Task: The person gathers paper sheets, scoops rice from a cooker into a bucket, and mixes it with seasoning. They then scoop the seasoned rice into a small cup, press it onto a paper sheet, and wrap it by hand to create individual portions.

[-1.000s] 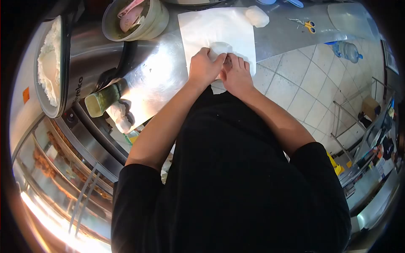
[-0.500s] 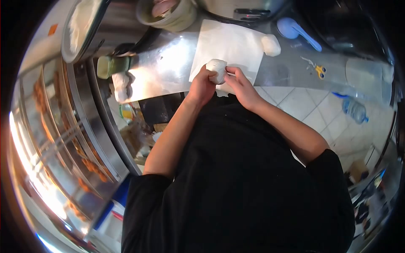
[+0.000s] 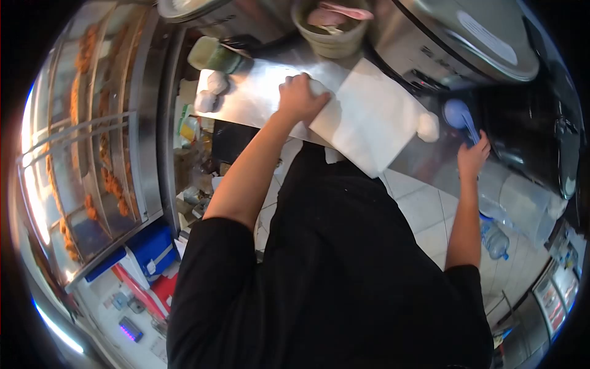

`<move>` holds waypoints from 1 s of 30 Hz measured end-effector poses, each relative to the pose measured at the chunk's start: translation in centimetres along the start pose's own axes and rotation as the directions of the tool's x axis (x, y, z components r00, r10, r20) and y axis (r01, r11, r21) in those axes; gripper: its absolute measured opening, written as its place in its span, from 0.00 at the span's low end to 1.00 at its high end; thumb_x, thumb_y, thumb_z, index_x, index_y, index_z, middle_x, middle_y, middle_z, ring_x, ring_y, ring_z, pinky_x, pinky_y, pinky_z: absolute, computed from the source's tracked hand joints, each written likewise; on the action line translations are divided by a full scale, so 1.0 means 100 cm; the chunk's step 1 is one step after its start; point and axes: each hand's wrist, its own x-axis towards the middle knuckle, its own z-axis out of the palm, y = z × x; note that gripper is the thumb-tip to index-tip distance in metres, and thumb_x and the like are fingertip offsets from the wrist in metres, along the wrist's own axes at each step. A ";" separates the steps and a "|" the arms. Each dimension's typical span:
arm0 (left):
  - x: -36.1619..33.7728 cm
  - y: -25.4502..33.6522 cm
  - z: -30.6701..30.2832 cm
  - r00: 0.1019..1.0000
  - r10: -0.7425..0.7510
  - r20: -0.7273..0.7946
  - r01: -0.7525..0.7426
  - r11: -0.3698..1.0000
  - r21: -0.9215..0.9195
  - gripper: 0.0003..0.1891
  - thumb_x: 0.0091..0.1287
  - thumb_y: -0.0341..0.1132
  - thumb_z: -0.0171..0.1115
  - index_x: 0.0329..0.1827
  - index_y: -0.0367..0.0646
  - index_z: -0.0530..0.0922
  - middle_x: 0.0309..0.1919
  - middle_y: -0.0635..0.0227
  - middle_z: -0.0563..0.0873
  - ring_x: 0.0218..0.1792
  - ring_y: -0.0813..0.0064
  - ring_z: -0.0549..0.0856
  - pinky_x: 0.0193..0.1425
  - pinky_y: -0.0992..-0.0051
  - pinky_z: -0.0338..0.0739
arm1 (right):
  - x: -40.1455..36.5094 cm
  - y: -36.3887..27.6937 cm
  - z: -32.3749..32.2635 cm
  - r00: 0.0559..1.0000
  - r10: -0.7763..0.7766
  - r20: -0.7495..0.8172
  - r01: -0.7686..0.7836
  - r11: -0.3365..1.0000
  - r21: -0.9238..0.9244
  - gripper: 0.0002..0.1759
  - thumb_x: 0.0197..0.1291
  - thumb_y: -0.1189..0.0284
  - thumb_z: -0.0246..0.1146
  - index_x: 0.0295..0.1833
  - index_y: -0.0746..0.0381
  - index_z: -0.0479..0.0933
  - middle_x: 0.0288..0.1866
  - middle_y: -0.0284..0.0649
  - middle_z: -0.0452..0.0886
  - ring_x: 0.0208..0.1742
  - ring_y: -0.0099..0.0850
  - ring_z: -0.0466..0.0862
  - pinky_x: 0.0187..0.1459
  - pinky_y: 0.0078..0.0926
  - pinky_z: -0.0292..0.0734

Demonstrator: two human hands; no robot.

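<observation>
My left hand (image 3: 300, 100) is closed around a white rounded lump (image 3: 316, 88), low over the metal counter at the left edge of a white sheet (image 3: 369, 117). Farther right, my right hand (image 3: 473, 158) has its fingers around the end of the handle of a blue ladle (image 3: 456, 114). The ladle's bowl rests on the counter. Another white lump (image 3: 428, 126) lies at the sheet's right corner. Two more whitish lumps (image 3: 216, 82) sit at the counter's left end.
A green-lidded container (image 3: 206, 54) stands at the back left. Behind the sheet are a tub (image 3: 332, 40) with pink items and a large steel pot (image 3: 455, 46). Clear plastic (image 3: 522, 197) lies at the right end. A glass display case (image 3: 92, 135) is on the left.
My hands have parted from around the lump. The left one has kept it and moved left; the right one has reached right to the ladle. The view has turned, and the scissors no longer show.
</observation>
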 end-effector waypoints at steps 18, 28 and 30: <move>0.154 -0.129 -0.337 0.732 0.428 -0.531 -0.209 0.882 0.423 0.13 0.68 0.44 0.69 0.43 0.44 0.90 0.46 0.54 0.86 0.54 0.50 0.82 0.60 0.54 0.76 | -0.161 -0.122 -0.005 0.629 0.744 -0.226 -0.420 0.570 0.706 0.14 0.76 0.69 0.55 0.53 0.71 0.69 0.42 0.47 0.77 0.44 0.38 0.78 0.50 0.40 0.75; 0.168 -0.146 -0.387 0.809 0.498 -0.313 -0.388 0.852 0.351 0.10 0.72 0.35 0.58 0.46 0.37 0.82 0.44 0.47 0.88 0.51 0.44 0.86 0.54 0.49 0.78 | -0.015 -0.485 -0.119 0.998 0.000 -0.064 0.036 0.830 0.556 0.09 0.71 0.76 0.59 0.52 0.69 0.79 0.32 0.41 0.82 0.32 0.31 0.81 0.36 0.32 0.75; 0.152 -0.155 -0.413 0.834 0.419 -0.359 -0.385 0.908 0.165 0.10 0.76 0.34 0.54 0.52 0.37 0.76 0.44 0.43 0.88 0.48 0.40 0.87 0.51 0.45 0.79 | 0.049 -0.546 -0.173 0.982 -0.155 0.108 0.089 0.883 0.462 0.24 0.71 0.76 0.59 0.72 0.60 0.75 0.39 0.59 0.86 0.40 0.62 0.85 0.42 0.49 0.79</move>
